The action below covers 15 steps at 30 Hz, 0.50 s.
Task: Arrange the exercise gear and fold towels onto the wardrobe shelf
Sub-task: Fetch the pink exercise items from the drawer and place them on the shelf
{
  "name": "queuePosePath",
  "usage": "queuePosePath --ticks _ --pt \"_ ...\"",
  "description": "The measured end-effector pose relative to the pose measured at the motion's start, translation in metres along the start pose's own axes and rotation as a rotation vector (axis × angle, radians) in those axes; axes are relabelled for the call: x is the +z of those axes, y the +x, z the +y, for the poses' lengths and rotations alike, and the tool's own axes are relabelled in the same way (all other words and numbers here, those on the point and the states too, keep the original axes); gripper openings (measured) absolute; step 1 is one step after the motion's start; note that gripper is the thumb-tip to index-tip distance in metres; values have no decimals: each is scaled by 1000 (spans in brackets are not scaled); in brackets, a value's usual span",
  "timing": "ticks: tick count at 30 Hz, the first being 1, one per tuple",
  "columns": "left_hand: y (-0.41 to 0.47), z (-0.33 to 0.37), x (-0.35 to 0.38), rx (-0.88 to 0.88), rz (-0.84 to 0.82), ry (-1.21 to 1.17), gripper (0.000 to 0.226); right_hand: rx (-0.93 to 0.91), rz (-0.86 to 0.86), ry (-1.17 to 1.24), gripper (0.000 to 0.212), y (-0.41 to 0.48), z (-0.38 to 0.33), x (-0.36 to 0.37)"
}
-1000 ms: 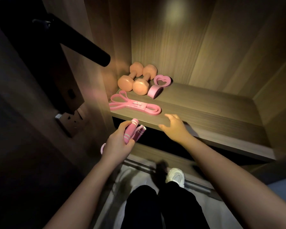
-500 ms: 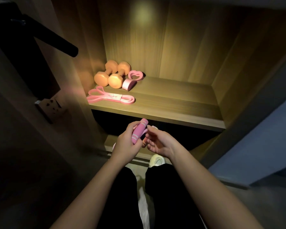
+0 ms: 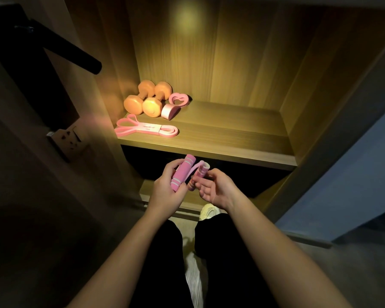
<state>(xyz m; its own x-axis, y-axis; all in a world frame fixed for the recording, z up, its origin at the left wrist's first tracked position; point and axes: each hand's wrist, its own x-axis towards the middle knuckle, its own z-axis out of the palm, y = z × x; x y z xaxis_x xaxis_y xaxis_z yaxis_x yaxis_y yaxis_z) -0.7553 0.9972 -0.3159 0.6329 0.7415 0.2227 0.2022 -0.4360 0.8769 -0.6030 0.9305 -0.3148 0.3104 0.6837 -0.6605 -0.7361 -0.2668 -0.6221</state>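
Note:
In front of the lit wooden wardrobe shelf, my left hand grips one pink skipping-rope handle with pale stripes. My right hand pinches the second pink handle beside it, and a pink loop joins the two. At the shelf's left end lie two orange dumbbells, a pink heart-shaped grip ring, a pink disc and a pink resistance band.
The right part of the shelf is bare wood. A dark handle bar sticks out at upper left above a wall socket. My black-trousered legs, a pale shoe and a white cloth are below.
My right hand left the shelf edge and came to the second rope handle. The two handles are now held apart, one in each hand. My view shifted relative to the wardrobe.

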Motion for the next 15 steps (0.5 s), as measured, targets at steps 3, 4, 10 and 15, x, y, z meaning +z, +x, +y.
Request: queuePosePath --ticks 3,4,10,15 --pt "0 -3 -6 0 23 1 54 -29 -29 86 33 -1 -5 -3" --pt "-1 -5 -8 -11 30 -8 51 -35 -30 88 33 -1 -6 -4" --pt "-6 -18 -13 -172 187 -145 42 -134 -10 -92 11 1 -12 -16" --pt "-1 -27 -19 -293 227 -325 38 -137 -52 -106 36 0 -12 -22"
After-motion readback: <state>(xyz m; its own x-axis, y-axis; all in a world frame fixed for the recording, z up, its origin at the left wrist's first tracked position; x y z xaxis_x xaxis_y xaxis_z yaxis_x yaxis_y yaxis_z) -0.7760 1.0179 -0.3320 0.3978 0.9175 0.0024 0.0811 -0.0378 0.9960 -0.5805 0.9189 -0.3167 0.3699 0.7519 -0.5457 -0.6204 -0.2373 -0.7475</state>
